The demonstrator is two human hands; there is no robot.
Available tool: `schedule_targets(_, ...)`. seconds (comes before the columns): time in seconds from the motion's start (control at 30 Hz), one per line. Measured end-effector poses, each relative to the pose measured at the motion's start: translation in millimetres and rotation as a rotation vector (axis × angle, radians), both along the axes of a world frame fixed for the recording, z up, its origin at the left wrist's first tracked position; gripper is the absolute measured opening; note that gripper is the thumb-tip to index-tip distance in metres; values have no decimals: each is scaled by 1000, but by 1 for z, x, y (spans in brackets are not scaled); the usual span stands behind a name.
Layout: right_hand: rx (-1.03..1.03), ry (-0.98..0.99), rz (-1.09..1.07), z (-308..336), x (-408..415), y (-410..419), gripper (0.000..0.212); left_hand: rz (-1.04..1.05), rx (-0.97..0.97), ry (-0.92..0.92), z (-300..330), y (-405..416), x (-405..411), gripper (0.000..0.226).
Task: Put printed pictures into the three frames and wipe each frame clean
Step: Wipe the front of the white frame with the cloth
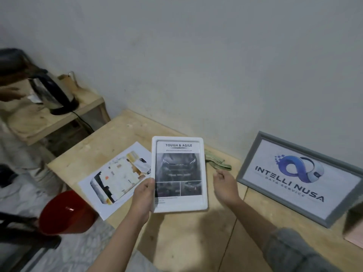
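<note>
1. White plastic forms the frame (179, 174) that our left hand (142, 197) holds up above the middle of the plywood table (196, 242), thumb curled over its left border near the lower corner, fingers hidden behind it.
2. We see a car advert headed "TOUGH & AGILE" already behind the glazing of this upright frame, with a large dark picture and two smaller ones beneath.
3. Our right hand (225, 186) hovers just to the right of the white frame, apart from it, fingers loosely curled and grasping nothing.
4. A loose printed picture (115, 178) lies flat at the table's left edge, one corner overhanging it, its right part hidden behind the white frame.
5. A grey frame (302, 178) stands tilted along the table's back edge at the right, leaning on the wall (196, 55), and shows an "INTELLI NUSA DATA SERVICE" logo print.
6. A crumpled greenish cloth (216, 161) rests near the back edge, between the white frame and the grey one.
7. A red bucket (65, 212) stands on the floor just beside the table's left edge.
8. A steel electric kettle (53, 93) sits on a lower wooden shelf (49, 122) well apart to the left, its cord trailing down.
</note>
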State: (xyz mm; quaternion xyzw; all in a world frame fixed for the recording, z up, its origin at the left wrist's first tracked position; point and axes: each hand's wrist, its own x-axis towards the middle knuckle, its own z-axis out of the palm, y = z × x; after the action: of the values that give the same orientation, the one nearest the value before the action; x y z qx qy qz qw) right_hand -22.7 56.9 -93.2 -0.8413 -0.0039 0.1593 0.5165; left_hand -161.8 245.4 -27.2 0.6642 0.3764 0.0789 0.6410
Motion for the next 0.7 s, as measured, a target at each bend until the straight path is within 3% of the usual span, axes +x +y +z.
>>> schedule_targets(0.17, -594, -342, 254, -23, 71, 47, 47, 46, 46, -14, -5, 53, 17, 40)
schedule_targets(0.3, -920, -268, 465, -51, 108, 57, 59, 45, 39, -42, -3, 73, 27, 38)
schedule_targets(0.57, -933, -313, 460, -61, 130, 62, 56, 8, -3, -44, -10, 94, 39, 48)
schedule_targets(0.7, -701, -269, 296, -42, 127, 61, 54, -9, 2, -61, -9, 92, 43, 44)
